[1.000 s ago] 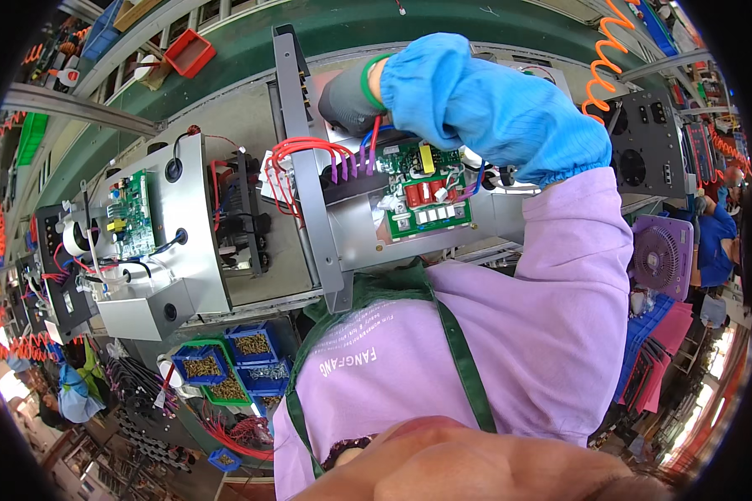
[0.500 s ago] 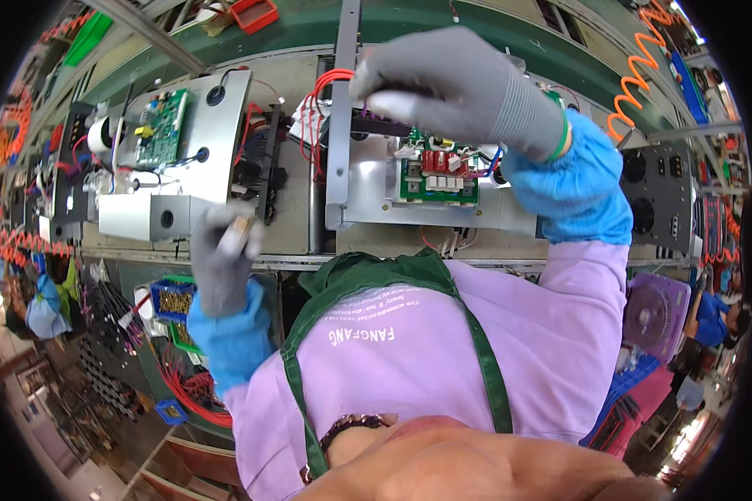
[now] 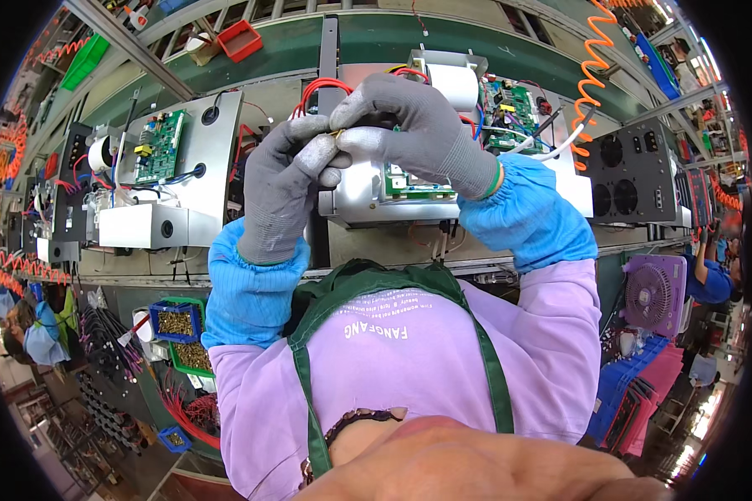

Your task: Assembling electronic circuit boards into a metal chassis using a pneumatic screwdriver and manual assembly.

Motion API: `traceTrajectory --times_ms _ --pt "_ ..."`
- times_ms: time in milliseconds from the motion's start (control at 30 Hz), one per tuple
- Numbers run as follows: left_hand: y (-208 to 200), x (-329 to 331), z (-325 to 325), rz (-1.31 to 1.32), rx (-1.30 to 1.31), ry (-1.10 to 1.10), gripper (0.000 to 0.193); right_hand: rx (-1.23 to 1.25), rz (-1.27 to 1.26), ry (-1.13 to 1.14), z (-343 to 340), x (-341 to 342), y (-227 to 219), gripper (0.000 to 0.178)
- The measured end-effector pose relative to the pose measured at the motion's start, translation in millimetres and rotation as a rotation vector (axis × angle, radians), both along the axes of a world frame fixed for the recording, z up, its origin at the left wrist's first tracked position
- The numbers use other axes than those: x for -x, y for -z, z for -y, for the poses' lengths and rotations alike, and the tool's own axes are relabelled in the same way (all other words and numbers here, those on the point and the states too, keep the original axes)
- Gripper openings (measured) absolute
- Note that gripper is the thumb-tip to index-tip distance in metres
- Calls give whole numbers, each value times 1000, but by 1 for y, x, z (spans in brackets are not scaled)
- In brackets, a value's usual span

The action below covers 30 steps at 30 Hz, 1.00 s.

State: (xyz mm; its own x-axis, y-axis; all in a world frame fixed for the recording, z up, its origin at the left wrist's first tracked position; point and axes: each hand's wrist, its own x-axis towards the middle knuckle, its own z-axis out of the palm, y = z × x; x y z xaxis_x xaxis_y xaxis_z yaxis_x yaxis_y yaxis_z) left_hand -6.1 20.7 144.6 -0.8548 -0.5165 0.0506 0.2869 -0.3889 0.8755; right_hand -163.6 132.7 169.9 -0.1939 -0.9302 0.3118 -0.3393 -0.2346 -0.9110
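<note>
both hands meet above the middle of the bench, in grey gloves with blue sleeve covers over lilac sleeves. the left hand [image 3: 286, 188] is curled almost shut, its thumb and first fingers pinched on a small brass-coloured part [image 3: 337, 134], too small to tell what kind. the right hand [image 3: 414, 125] comes in from the right, fingers bent down and closed, its fingertips touching the same small part, so the two hands press together around it. the part sits between the fingertips, just above the silver metal box [image 3: 376, 196] that lies on the bench straight in front of the person. a green circuit board [image 3: 418, 184] shows in that box under the right hand, and red wires [image 3: 322, 85] loop up behind the left hand's fingers. to the left lies a second silver box [image 3: 175, 175] with its own green board, well apart from the hands. to the right stands a black box with round vents [image 3: 631, 171], and an orange coiled hose [image 3: 589, 71] hangs down near it. below the left forearm a blue bin of small brass pieces [image 3: 175, 321] sits at the bench edge. a small purple fan [image 3: 647, 296] stands at the lower right.
</note>
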Motion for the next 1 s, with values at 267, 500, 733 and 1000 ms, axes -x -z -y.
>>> traceTrajectory --times_ms 267,500,733,1000 --pt "-6 15 23 -49 -3 -178 22 -232 -215 230 -15 46 11 15" --pt "2 60 47 -50 1130 -321 16 -160 -665 343 -6 60 64 19" --pt "7 86 43 182 1520 -180 17 -221 -547 309 -4 62 74 18" --pt "12 89 44 122 1466 -222 19 -239 -524 281 -8 65 78 19"
